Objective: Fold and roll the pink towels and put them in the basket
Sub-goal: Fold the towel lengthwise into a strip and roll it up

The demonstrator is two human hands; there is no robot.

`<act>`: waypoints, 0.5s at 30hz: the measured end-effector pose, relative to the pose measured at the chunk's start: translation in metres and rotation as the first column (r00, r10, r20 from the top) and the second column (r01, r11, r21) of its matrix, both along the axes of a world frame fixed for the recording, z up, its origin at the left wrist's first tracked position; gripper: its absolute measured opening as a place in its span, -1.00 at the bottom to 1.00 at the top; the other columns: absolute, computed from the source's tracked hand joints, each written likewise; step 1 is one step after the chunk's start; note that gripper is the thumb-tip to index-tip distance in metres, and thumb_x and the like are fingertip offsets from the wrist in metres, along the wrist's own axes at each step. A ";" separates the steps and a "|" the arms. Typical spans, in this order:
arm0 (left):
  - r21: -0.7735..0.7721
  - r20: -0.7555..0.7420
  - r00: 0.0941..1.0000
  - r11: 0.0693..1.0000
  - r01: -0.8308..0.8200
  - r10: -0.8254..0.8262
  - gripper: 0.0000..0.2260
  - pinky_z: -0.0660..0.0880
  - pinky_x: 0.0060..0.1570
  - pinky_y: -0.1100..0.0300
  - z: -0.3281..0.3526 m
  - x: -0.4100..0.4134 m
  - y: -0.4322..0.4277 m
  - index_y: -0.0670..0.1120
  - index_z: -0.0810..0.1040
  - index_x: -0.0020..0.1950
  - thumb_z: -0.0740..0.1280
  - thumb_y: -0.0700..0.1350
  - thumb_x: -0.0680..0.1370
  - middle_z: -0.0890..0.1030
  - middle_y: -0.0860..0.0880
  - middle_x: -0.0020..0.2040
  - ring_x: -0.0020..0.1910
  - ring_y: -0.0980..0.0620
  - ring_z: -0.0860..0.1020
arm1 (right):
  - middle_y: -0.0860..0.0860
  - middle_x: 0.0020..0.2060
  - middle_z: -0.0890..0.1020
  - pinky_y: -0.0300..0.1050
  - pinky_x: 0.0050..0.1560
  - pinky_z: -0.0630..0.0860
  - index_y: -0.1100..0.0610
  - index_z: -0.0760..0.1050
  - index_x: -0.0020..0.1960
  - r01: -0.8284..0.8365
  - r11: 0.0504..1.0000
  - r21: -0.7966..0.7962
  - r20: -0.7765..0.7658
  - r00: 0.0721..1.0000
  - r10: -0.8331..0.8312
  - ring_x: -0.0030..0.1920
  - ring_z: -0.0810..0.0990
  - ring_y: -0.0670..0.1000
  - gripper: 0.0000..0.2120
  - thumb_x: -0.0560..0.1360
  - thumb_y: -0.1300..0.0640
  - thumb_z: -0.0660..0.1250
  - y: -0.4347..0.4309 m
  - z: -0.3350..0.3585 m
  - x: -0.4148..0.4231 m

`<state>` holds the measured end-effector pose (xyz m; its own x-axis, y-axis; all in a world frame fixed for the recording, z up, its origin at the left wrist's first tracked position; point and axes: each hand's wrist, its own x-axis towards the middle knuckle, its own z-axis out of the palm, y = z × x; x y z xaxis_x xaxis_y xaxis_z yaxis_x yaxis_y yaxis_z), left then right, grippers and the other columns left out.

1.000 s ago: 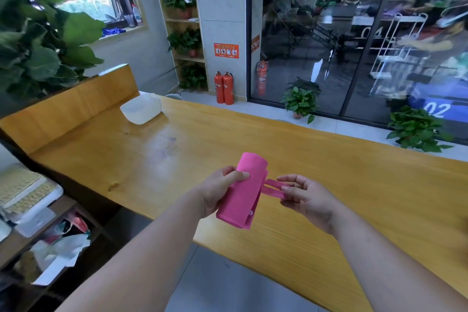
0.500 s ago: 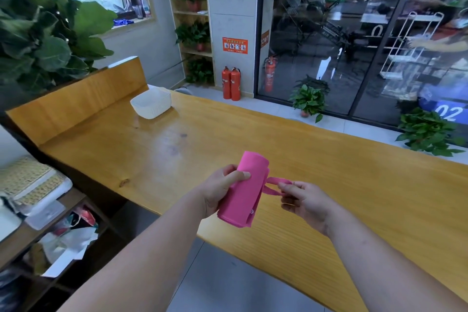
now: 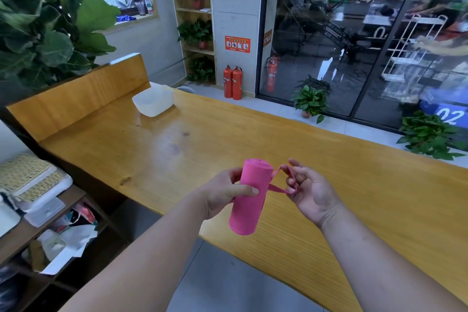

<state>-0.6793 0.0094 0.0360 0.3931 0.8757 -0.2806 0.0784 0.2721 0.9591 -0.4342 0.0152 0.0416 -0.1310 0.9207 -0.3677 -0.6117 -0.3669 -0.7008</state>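
Pink towel roll (image 3: 250,197) gripped mid-length by left hand (image 3: 222,194), thumb across front. Right hand (image 3: 310,191) beside it pinches the roll's elastic loop (image 3: 278,180). White basket (image 3: 153,102) well beyond both grips.

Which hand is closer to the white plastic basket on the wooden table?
Left. The left hand grips the rolled pink towel on the side facing the white plastic basket; the right hand pinches the towel's thin pink loop beyond the roll, farther away.

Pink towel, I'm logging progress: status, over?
Left hand grips rolled pink towel. Right hand pinches its strap loop. White basket far across table, nothing seen between.
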 end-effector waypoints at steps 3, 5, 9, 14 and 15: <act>0.057 -0.115 0.993 0.998 0.036 -0.029 -0.39 0.52 0.35 -0.23 0.003 0.005 -0.002 0.09 0.56 0.41 0.62 -0.15 0.39 0.70 -0.06 0.21 0.23 -0.12 0.65 | 0.23 0.18 0.69 -0.18 -0.36 0.37 0.21 0.50 0.36 -0.020 0.999 -0.040 0.032 0.999 0.021 -0.25 0.48 -0.02 -0.66 0.60 0.24 0.24 0.001 -0.007 0.007; 0.126 -0.285 0.957 0.988 0.094 -0.055 -0.32 0.61 0.23 -0.15 0.007 0.012 -0.004 0.18 0.52 0.42 0.65 -0.11 0.36 0.69 0.00 0.16 0.16 -0.06 0.66 | 0.24 0.23 0.68 -0.15 -0.32 0.36 0.22 0.52 0.36 -0.062 0.998 0.000 0.117 0.991 0.062 -0.24 0.48 -0.01 -0.67 0.62 0.23 0.19 0.002 -0.004 0.004; 0.313 -0.525 0.851 0.933 0.176 0.016 -0.29 0.60 0.13 0.06 0.005 0.025 -0.007 0.17 0.50 0.45 0.65 -0.06 0.34 0.55 0.09 0.17 0.10 0.04 0.60 | 0.16 0.14 0.73 -0.06 -0.18 0.41 0.16 0.58 0.28 -0.190 0.966 0.175 0.488 0.869 0.083 -0.05 0.56 0.09 -0.67 0.62 0.27 0.14 0.001 0.017 -0.013; 0.411 -0.601 0.778 0.906 0.105 0.182 -0.49 0.62 -0.04 0.06 0.006 0.023 -0.003 0.18 0.62 0.25 0.60 0.07 0.31 0.57 0.10 0.00 -0.06 0.09 0.60 | 0.18 -0.03 0.74 0.09 -0.01 0.48 0.13 0.65 0.17 -0.268 0.909 0.319 0.624 0.781 0.011 -0.07 0.62 0.18 -0.66 0.63 0.32 0.13 -0.010 0.039 -0.021; 0.402 -0.594 0.780 0.913 0.073 0.199 -0.53 0.61 -0.10 0.10 0.008 0.021 -0.002 0.17 0.63 0.21 0.60 0.08 0.32 0.60 0.12 -0.04 -0.09 0.12 0.61 | 0.21 -0.05 0.72 0.07 -0.06 0.46 0.14 0.66 0.15 -0.279 0.897 0.341 0.631 0.776 0.001 -0.16 0.56 0.14 -0.66 0.62 0.34 0.14 -0.013 0.040 -0.023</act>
<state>-0.6579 0.0078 0.0435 0.1962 0.9776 -0.0769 0.6774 -0.0784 0.7315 -0.4575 0.0019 0.0817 -0.1507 0.9883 -0.0245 0.0249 -0.0209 -0.9995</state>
